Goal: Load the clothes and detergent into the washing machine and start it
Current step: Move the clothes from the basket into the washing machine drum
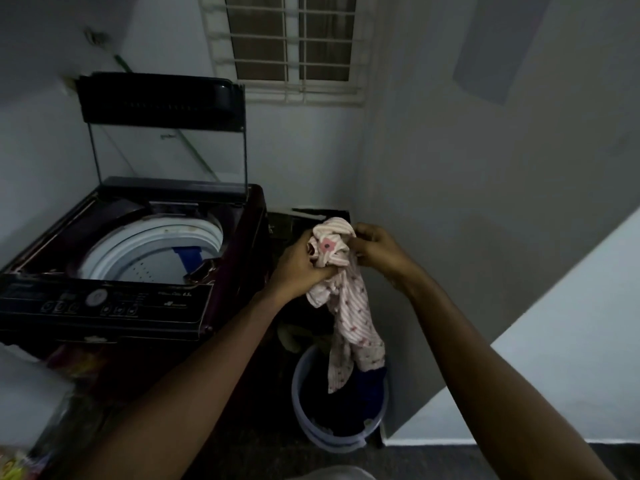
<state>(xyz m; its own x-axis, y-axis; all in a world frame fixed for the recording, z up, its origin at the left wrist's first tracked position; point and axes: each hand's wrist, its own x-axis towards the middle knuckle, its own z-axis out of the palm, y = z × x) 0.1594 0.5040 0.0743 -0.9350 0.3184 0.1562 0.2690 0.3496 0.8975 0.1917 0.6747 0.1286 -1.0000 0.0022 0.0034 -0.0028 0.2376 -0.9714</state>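
A pink-and-white striped garment (349,306) hangs over a pale blue bucket (301,403) that holds dark clothes. My left hand (298,265) grips the bunched top of the garment from the left. My right hand (377,249) pinches its upper edge from the right. The top-loading washing machine (114,306) stands to the left with its lid (159,98) raised. Its white drum (145,251) is in the open, and something blue lies inside.
The machine's control panel (100,303) faces me at the front. A wall corner and a pale ledge (554,341) close in on the right. Colourful packets (17,465) lie at the bottom left on a white surface. A barred window (291,46) is above.
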